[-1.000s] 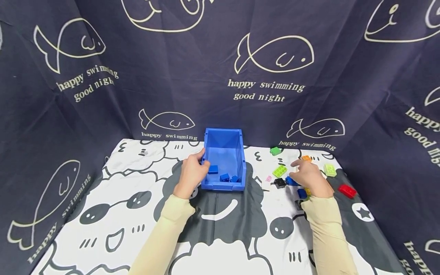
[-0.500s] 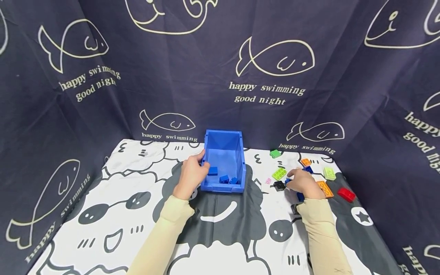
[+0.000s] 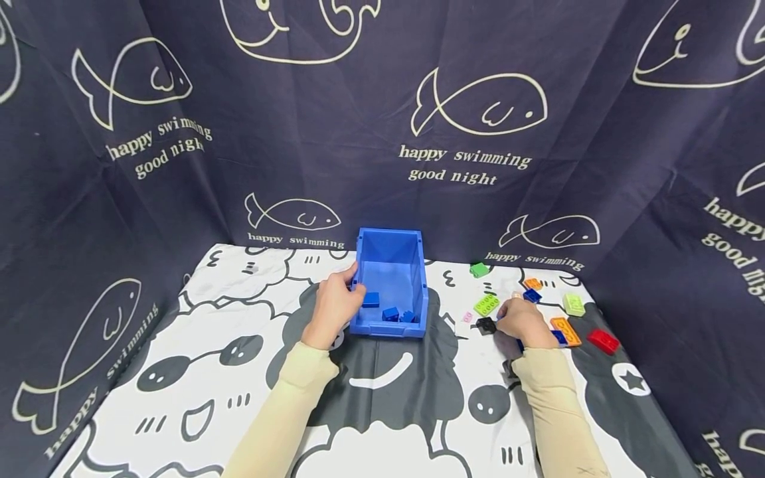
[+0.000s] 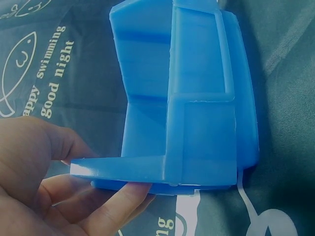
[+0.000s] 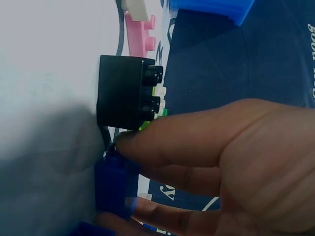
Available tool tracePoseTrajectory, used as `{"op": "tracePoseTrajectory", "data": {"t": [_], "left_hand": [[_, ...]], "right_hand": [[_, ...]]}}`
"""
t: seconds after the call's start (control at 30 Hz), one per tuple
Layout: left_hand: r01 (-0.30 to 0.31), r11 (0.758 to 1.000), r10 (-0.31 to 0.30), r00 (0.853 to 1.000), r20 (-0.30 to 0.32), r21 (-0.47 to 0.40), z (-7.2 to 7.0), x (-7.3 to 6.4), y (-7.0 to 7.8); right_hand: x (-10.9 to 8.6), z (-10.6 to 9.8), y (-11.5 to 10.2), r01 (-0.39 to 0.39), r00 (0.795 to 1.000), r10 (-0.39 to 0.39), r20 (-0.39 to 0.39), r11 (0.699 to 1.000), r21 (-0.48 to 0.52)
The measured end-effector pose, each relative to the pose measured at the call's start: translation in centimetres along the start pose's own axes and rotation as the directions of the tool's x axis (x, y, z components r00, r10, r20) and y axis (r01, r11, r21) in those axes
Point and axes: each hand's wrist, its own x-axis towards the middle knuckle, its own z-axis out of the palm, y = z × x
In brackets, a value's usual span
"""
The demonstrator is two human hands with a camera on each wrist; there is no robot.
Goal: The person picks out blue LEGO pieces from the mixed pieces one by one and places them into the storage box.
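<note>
My left hand (image 3: 336, 302) grips the left wall of a blue plastic bin (image 3: 388, 328), thumb inside and fingers outside. Several blue bricks (image 3: 390, 314) lie on the bin's floor. In the right wrist view, my right hand (image 5: 197, 147) pinches a dark blue building brick (image 5: 110, 184) between thumb and fingers, close over the cloth. Right beside the thumb is a black brick (image 5: 120, 91) with its studs facing sideways in this view. The head view shows the same right hand (image 3: 524, 322) mostly hiding the brick it holds.
Around the right hand lie loose bricks: lime (image 3: 487, 304), green (image 3: 479, 269), pink (image 3: 467, 317), orange (image 3: 565, 331), pale green (image 3: 573, 305), red (image 3: 603, 341) and dark blue (image 3: 532, 296). A dark fish-print curtain (image 3: 382, 119) rises behind the patterned cloth (image 3: 239, 378).
My right hand has shifted slightly left and nearer, and its fingers have closed on the dark blue brick. Orange and dark blue bricks it covered now show. The left hand stays on the bin.
</note>
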Motion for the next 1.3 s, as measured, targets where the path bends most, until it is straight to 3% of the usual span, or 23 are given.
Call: {"op": "tracePoseTrajectory", "data": {"t": [0.67, 1.3], "left_hand": [[0.016, 1.0, -0.016, 1.0, 0.009, -0.019, 0.1, -0.2, 0.1], [0.024, 0.999, -0.024, 1.0, 0.014, -0.027, 0.0, 0.0, 0.1]], "right_hand": [[-0.7, -0.1, -0.2, 0.004, 1.0, -0.004, -0.024, 1.0, 0.0], [-2.9, -3.2, -3.1, 0.027, 0.992, -0.025, -0.128, 1.0, 0.015]]}}
